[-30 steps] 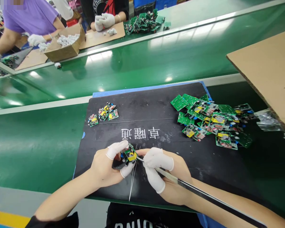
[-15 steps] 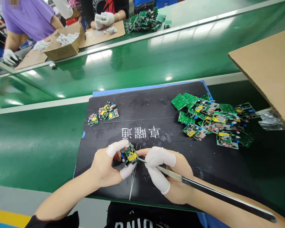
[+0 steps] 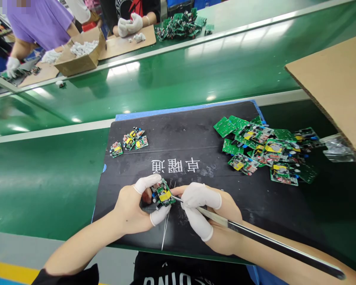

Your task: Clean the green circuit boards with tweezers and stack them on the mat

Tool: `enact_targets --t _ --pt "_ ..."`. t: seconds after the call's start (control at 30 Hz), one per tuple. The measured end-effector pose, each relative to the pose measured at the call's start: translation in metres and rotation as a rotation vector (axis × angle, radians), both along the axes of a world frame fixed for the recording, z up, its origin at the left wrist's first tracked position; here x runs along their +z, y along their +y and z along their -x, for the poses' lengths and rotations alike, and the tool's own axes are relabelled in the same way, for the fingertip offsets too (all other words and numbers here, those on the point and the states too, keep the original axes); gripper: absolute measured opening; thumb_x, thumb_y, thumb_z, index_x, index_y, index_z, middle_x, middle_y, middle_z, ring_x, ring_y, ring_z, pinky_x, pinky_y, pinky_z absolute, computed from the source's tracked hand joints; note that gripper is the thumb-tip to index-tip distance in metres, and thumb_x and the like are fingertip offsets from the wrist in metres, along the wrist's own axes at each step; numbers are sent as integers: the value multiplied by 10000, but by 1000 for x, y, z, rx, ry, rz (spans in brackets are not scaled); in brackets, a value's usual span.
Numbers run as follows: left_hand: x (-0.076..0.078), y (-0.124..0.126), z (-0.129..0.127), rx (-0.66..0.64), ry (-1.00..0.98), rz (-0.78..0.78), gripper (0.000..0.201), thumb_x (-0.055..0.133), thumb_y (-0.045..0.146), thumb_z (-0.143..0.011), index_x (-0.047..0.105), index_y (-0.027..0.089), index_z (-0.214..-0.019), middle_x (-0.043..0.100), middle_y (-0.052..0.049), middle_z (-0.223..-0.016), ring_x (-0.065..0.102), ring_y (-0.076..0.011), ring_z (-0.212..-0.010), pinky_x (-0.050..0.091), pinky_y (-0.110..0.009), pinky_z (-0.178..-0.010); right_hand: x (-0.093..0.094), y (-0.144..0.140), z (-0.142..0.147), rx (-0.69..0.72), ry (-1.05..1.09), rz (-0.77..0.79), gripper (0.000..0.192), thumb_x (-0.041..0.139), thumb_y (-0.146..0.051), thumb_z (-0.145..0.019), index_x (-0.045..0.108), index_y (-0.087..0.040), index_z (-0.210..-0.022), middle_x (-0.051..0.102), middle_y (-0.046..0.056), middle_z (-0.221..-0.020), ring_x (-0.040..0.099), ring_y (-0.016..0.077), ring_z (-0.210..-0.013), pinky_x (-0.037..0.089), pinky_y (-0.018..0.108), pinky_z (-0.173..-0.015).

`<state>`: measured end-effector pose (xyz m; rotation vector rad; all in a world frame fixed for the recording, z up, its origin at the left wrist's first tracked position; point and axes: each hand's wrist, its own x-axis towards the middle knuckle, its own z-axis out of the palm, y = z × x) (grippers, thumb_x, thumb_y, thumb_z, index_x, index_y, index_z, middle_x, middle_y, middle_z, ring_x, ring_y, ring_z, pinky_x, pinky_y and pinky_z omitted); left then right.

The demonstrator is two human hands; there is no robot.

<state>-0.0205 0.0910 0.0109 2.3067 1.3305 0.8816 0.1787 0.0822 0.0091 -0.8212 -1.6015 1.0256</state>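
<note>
A circuit board (image 3: 163, 192) with a yellow-wrapped part is held over the near half of a black mat (image 3: 184, 134), a little left of the middle of its near edge. The left hand (image 3: 127, 209) pinches it by opposite edges between white-capped fingers, one at the far edge and one at the near. The right hand (image 3: 204, 227) has its white-capped fingers pressed together around a long slim tool (image 3: 269, 243), whose metal tip meets the board's right edge; whether the tip grips anything is too small to tell. The tool's black rear length slants back over the right forearm. Below the board, thin pale strands (image 3: 164, 235) run toward the mat's near edge.

Just beyond the hands, white characters (image 3: 175, 166) stand upside down on the mat. A small group of boards (image 3: 129, 141) lies near its far left corner; a larger pile (image 3: 273, 148) covers the right side, beside clear plastic (image 3: 339, 148) and a cardboard sheet (image 3: 329, 79). The mat lies on a green counter (image 3: 47, 186). Across a green belt (image 3: 166, 79), a co-worker's gloved hands (image 3: 130, 25) are close together between an open carton (image 3: 80, 65) and a heap of green boards (image 3: 180, 25).
</note>
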Motion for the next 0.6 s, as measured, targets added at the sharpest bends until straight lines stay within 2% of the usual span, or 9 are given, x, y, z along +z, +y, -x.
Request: enact_targets --t 0.2,0.37,0.43,0.5,0.6 --pt "2 0 -1 -23 -12 0 405 650 304 -745 528 213 -1120 532 89 -538 534 -95 -403 465 -188 -411 -1 0 1 -15 32 -45 236 502 -5 -739 503 -240 -770 569 -38 -651 649 138 -591 596 293 -613" --pt "0 0 2 -36 -27 29 439 655 280 -732 520 208 -1144 524 90 -544 527 -91 -414 466 -181 -428 5 -1 0 20 78 96 191 525 -36 -776 520 -226 -753 660 -6 -734 717 178 -732 587 270 -630" --pt "-3 1 4 -8 -65 83 464 680 274 -707 533 211 -1143 532 85 -561 528 -95 -430 467 -187 -438 3 2 -2 -48 60 105 171 530 -57 -811 527 -225 -779 692 13 -791 716 169 -724 584 258 -618" --pt "-4 1 6 9 -149 175 486 689 272 -696 540 206 -1154 555 69 -594 537 -103 -456 473 -200 -457 -2 11 -5 -153 -86 -25 163 530 -63 -834 548 -224 -828 706 30 -845 710 165 -744 593 276 -661" --pt "-3 4 9 -60 -361 394 464 668 273 -727 543 195 -1167 622 15 -699 586 -125 -544 494 -221 -519 -15 33 -15 -217 -481 -452 203 508 -55 -847 624 -204 -919 720 68 -898 693 214 -872 591 342 -756"
